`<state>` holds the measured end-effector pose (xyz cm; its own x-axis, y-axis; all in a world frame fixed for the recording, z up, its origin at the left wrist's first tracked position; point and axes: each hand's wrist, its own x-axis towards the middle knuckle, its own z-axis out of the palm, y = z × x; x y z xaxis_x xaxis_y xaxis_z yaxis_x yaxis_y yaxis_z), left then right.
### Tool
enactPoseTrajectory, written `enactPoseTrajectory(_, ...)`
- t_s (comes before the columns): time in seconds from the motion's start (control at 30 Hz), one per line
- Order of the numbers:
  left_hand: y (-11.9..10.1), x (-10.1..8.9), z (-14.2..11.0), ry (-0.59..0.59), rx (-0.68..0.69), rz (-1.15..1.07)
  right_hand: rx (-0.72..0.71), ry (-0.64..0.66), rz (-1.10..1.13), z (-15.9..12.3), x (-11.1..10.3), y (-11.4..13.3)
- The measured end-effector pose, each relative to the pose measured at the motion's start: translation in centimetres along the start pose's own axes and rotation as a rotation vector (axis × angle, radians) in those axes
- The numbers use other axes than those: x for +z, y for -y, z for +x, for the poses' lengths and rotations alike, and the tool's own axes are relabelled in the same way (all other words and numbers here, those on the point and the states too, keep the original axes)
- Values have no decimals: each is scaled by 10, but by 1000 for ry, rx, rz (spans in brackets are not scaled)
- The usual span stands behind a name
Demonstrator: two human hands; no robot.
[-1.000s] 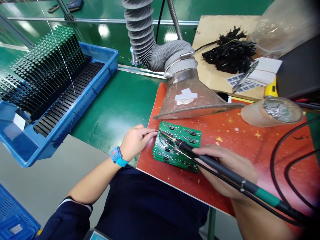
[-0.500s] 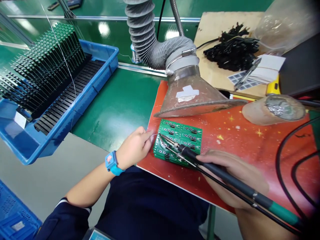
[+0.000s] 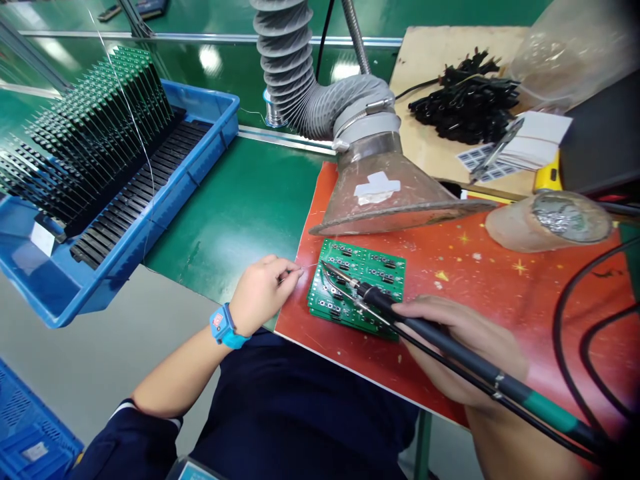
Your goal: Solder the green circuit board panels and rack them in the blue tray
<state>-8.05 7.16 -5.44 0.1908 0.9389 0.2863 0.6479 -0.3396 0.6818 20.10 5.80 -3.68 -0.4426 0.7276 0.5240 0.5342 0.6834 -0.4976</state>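
Observation:
A green circuit board (image 3: pixel 370 267) lies on a red mat (image 3: pixel 480 300) in front of me. My right hand (image 3: pixel 460 340) is closed round a black soldering iron (image 3: pixel 400 313), its tip resting at the board's left edge. My left hand (image 3: pixel 263 290), with a blue wristband, pinches a thin solder wire (image 3: pixel 307 268) that points at the iron's tip. A grey fume hood (image 3: pixel 385 193) on a ribbed hose hangs just behind the board.
A blue tray (image 3: pixel 200 160) packed with upright green boards stands at the left on the green bench. At the back right are a heap of black parts (image 3: pixel 465 100), paper labels, a clear bag and a solder-dross cup (image 3: pixel 555 220). Black cables loop at the right.
My left hand drew back slightly to the left, away from the board, still pinching the wire. The iron's tip stays at the board's left edge.

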Motion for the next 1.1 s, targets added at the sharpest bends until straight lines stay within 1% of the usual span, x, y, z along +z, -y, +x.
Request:
enactPoseTrajectory(0.2,2,3,2,-15,17,2,-24,-19,5,1,0,0)
enactPoseTrajectory(0.4,0,4,3,-33,66,22,-38,16,-5,-1,-1,0)
enactPoseTrajectory(0.6,1,3,1,-20,79,22,-45,24,17,-4,0,3)
enactPoseTrajectory(0.73,0,4,-1,-37,120,31,-48,27,43,-4,1,5)
enactPoseTrajectory(0.9,-4,2,-3,3,117,15,-5,42,103,-7,0,10)
enactPoseTrajectory(1.0,-5,0,-5,34,115,1,-31,26,94,-9,-1,11)
enactPoseTrajectory(1.1,-6,0,-8,40,141,6,-61,21,69,-9,-2,12)
